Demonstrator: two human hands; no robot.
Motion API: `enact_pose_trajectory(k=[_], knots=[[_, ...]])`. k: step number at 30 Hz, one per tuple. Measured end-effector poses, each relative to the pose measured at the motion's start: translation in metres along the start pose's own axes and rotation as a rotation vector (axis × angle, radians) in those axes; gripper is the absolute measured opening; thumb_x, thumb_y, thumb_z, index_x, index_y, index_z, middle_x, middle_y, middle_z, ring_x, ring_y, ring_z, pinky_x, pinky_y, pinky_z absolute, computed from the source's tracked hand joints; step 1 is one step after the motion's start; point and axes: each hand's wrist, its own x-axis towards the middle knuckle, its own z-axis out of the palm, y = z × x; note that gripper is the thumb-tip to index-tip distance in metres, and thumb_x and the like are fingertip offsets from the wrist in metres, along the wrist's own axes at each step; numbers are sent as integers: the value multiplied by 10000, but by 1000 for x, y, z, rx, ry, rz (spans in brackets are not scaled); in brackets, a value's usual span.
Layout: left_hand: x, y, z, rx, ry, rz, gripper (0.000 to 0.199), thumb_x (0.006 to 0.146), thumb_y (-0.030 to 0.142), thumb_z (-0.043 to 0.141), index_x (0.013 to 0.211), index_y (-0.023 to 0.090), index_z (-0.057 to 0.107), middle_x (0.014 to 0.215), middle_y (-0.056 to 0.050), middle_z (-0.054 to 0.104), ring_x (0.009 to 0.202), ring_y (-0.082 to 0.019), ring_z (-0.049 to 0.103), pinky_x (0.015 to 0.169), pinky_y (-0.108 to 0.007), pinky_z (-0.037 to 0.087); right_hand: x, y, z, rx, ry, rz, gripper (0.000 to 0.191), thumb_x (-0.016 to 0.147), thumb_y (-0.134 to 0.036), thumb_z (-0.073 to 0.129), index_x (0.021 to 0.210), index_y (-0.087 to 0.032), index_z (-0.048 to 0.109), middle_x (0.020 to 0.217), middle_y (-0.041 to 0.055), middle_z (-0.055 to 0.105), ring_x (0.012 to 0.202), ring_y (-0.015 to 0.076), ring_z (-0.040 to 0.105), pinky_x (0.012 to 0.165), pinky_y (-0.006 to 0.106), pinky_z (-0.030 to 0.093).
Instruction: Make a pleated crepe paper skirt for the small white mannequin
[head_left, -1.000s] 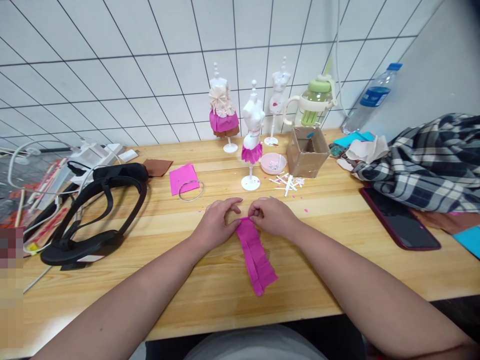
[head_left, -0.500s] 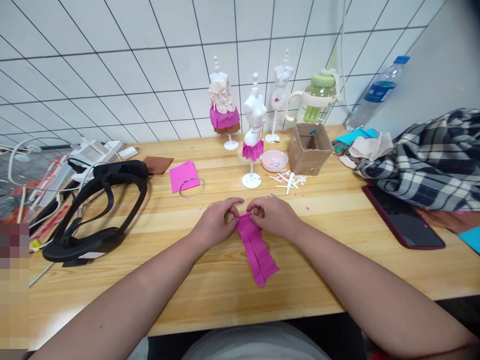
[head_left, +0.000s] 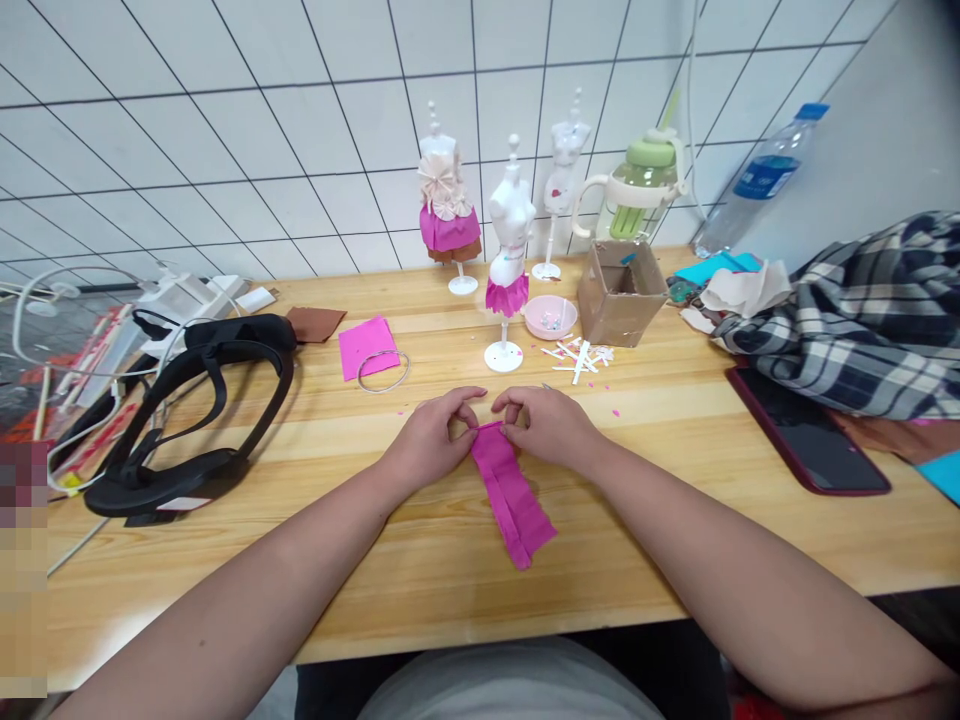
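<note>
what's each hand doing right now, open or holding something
Left hand: closed, fingers curled, holding the pink strip at its far left corner.
Right hand: closed, fingers curled, holding the same strip at its far right corner.

Readable text: none | water bottle, back right corner of surface | blue label too small to read

And there's the magenta cloth strip, held at its narrow far edge, trailing from the grip toward the near side, slanting right, a lengthwise fold down its left, the loose end ragged and uneven!
</note>
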Motion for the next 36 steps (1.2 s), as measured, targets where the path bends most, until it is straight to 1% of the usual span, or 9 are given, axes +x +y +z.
enact_pose_trajectory(k=[2, 6, 9, 11, 15, 18, 23, 29, 36], knots=[[0, 1, 0, -10, 0, -5, 498, 793, 131, 584, 1279, 215, 519, 867, 18, 729, 797, -148, 659, 820, -297, 498, 0, 0, 0, -8, -10, 2, 238, 776, -196, 626, 992, -267, 697, 819, -45, 715, 758, 129, 613, 663, 249, 393], [0, 2, -1, -34, -8, -19, 512, 790, 137, 582, 1290, 220, 511, 887, 10, 727, 840, -157, 667, 850, -314, 499, 2, 0, 0, 5, -30, 59, 117, 795, -245, 614, 844, -269, 718, 792, -48, 716, 712, 126, 610, 592, 241, 377], [0, 2, -2, -59, -16, -13, 520, 794, 135, 570, 1302, 224, 503, 898, 1, 723, 872, -166, 673, 869, -327, 499, 3, 2, -1, 68, -67, 100, 119, 798, -271, 620, 845, -272, 730, 758, -45, 715, 673, 122, 611, 567, 235, 382], [0, 2, -2, -70, -21, 2, 513, 800, 152, 578, 1302, 228, 503, 911, -4, 724, 906, -176, 677, 886, -335, 497, 4, 3, -1, 87, -76, 92, 125, 799, -267, 621, 845, -268, 737, 758, -41, 717, 673, 120, 614, 573, 231, 392], [1, 5, -4, -63, -20, -12, 479, 815, 253, 629, 1282, 217, 523, 938, -14, 742, 955, -196, 682, 910, -349, 494, 4, 3, -1, 62, -32, 76, 122, 785, -235, 623, 829, -262, 732, 783, -43, 724, 694, 119, 618, 586, 231, 396], [2, 6, -5, -8, 15, -45, 424, 816, 224, 614, 1237, 215, 563, 892, 0, 752, 928, -193, 688, 925, -356, 482, 4, 3, -1, 45, -40, 68, 122, 791, -251, 623, 837, -265, 735, 783, -43, 723, 693, 122, 618, 590, 239, 397], [3, 4, -5, 28, 28, -24, 426, 814, 200, 597, 1239, 216, 564, 869, 6, 751, 914, -193, 691, 912, -357, 484, 4, 3, -1, -9, -13, 13, 244, 792, -293, 658, 1026, -293, 725, 916, -34, 729, 839, 149, 629, 702, 258, 424], [3, 4, -5, 80, 9, 11, 419, 818, 263, 627, 1232, 226, 574, 936, -10, 756, 959, -217, 677, 920, -391, 475, 2, 1, 2, -48, -11, 19, 135, 800, -205, 610, 847, -264, 721, 863, -28, 710, 793, 142, 613, 647, 247, 389], [2, 1, -5, 131, -9, 35, 435, 803, 175, 589, 1233, 237, 562, 886, 10, 753, 924, -214, 681, 910, -391, 465, 0, 3, 3, -73, 32, -66, 139, 807, -172, 619, 862, -257, 714, 859, -32, 701, 832, 142, 604, 693, 247, 377]])
